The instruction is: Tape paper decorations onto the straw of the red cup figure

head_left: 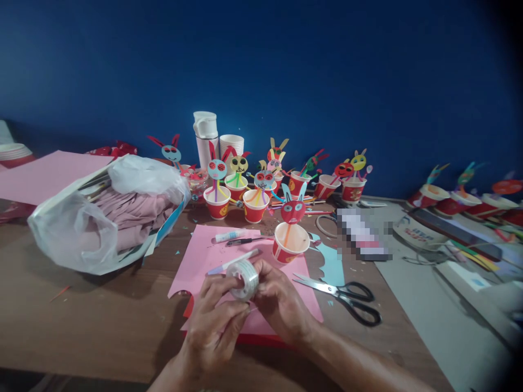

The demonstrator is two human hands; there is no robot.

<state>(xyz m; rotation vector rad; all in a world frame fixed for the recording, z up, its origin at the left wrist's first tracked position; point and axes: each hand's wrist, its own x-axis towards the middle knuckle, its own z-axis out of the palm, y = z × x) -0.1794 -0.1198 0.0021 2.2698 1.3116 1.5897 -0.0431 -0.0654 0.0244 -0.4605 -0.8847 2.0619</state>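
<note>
Both of my hands hold a roll of clear tape [244, 278] over a pink paper sheet [208, 261] on the wooden table. My left hand [216, 321] pinches the roll's front edge with curled fingers. My right hand [280, 302] grips its right side, fingers closed round it. Just beyond stands a red paper cup [289, 244] with a red bunny-eared face on a straw. A glue stick [229, 236] and a pen [245, 241] lie on the pink sheet behind the roll.
Black-handled scissors [347, 296] lie to the right. A plastic bag [106, 215] of pink paper sits at left. Several decorated red cups [253, 204] line the blue wall, with white cups [231, 146] behind. A grey mat [429, 305] with tools covers the right side.
</note>
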